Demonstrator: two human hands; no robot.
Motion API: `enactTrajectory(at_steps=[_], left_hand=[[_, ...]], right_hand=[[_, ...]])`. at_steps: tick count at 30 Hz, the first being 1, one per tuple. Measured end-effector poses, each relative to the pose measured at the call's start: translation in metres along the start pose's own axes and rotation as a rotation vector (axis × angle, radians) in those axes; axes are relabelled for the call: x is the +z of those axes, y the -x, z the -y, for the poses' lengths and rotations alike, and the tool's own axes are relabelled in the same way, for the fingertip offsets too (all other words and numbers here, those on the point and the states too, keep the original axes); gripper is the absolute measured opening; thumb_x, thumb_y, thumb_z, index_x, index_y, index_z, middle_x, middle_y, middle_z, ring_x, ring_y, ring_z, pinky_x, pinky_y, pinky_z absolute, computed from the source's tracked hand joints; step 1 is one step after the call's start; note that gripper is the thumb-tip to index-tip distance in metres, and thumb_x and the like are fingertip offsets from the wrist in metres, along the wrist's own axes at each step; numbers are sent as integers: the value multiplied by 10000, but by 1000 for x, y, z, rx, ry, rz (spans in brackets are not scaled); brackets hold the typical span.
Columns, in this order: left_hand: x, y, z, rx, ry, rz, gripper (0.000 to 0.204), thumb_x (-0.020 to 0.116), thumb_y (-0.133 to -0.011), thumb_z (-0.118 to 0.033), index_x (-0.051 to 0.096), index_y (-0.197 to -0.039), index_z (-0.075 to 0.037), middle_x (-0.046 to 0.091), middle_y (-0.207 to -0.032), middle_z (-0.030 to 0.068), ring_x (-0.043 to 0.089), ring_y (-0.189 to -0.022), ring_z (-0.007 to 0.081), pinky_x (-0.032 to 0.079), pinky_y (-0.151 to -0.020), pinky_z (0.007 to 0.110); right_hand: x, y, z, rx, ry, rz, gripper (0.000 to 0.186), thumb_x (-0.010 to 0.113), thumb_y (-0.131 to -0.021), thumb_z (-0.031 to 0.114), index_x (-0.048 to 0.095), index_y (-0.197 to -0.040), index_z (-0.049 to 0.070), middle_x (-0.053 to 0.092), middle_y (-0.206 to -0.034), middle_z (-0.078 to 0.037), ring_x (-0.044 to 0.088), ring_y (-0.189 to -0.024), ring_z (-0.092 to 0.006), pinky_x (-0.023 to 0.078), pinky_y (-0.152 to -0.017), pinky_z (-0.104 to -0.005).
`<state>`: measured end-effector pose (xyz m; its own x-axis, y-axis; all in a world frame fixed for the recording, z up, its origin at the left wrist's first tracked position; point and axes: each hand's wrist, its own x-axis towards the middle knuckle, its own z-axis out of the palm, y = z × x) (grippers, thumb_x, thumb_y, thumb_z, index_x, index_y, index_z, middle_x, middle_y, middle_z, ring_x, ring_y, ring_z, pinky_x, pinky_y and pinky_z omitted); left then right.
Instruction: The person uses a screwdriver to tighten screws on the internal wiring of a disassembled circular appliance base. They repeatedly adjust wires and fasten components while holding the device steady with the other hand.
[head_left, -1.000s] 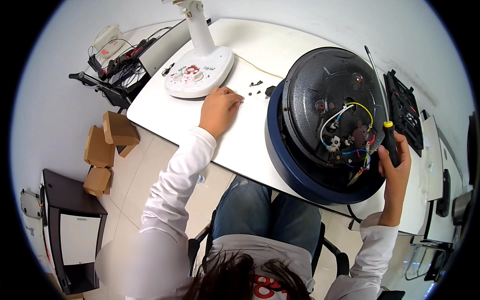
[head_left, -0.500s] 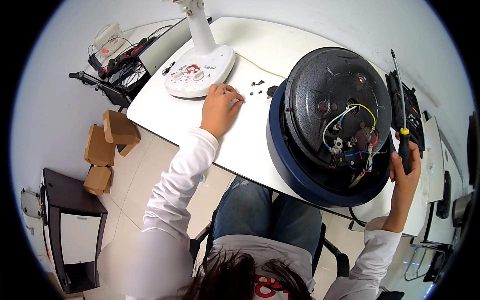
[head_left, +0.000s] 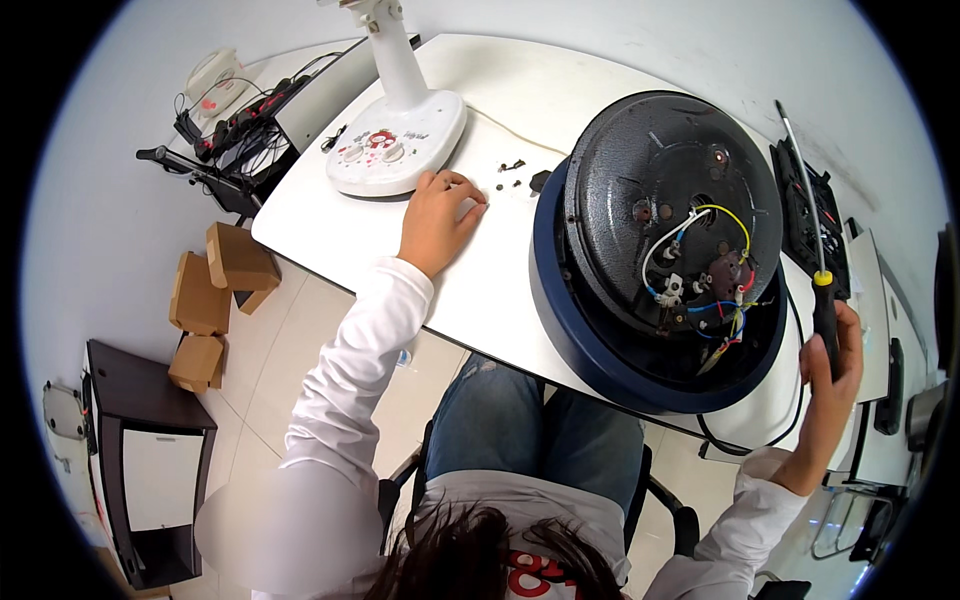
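Note:
My left hand [head_left: 443,220] rests on the white table [head_left: 465,265] just in front of the white appliance base [head_left: 390,170], fingers curled together around something too small to make out. Several small dark screws and parts [head_left: 511,166] lie a little beyond it. My right hand [head_left: 832,370] grips the black-and-yellow handle of a screwdriver [head_left: 824,300], its shaft pointing up past the right side of a large dark blue appliance body [head_left: 555,310]. A black round metal plate [head_left: 625,190] with wires and fittings [head_left: 715,310] sits tilted on that body.
An open black tool case [head_left: 800,210] lies behind the screwdriver. A black cable [head_left: 770,440] loops by the table's right edge. Tangled cables and a power strip [head_left: 235,130] are at the back left. Cardboard boxes [head_left: 198,290] and a dark cabinet [head_left: 140,380] stand on the left floor.
My right hand has moved right and down with the screwdriver, away from the plate, and more of the black cable shows. My left hand has barely moved.

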<state>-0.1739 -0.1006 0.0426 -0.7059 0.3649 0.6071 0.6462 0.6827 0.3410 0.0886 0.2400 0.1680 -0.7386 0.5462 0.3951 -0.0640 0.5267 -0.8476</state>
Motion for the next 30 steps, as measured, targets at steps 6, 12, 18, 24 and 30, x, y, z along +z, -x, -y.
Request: enactTrajectory(at_steps=[6,12,18,24,30], left_hand=[[3,-2,-1,-28,30,11,64,703,-738,-98,677,-792,-76,603,-918,58,512,-909,272,441,-804,358],[2,-4,-2,-1,37,-6,74,703,-732,-105,669,-783,-63,614,-907,68,516,-915,278,438,-808,368],[-1,-3,-2,-13,42,-8,72,702,-731,-107,675,-786,-68,619,-905,56,526,-913,274,435,-819,359],[-2,-3,-5,-15,11,-13,83,710,-725,-113,681,-790,-70,626,-892,51,535,-896,265,436,-806,359],[1,-5,-5,20,-39,-30,94,720,-719,-136,663,-753,-68,620,-867,52,539,-865,270,433,-768,370]], right_hand=[[-27,15,14,-54,40,12,544,648,-776,297,516,-1210,-2,562,-1065,-84,469,-638,-56,315,-532,-156],[-46,21,7,-276,-27,-344,665,699,-788,373,428,-1298,41,548,-1164,-137,534,-860,-116,411,-734,-183],[-47,27,13,-416,-285,-300,631,631,-865,400,350,-1330,79,534,-1197,-189,493,-1190,-291,411,-1034,-374],[-17,18,25,-421,-234,-369,584,657,-848,354,393,-1280,63,584,-1111,-231,624,-995,-388,542,-871,-448],[1,16,30,-384,-246,-328,543,669,-843,280,397,-1258,58,602,-1053,-236,638,-943,-403,555,-819,-487]])
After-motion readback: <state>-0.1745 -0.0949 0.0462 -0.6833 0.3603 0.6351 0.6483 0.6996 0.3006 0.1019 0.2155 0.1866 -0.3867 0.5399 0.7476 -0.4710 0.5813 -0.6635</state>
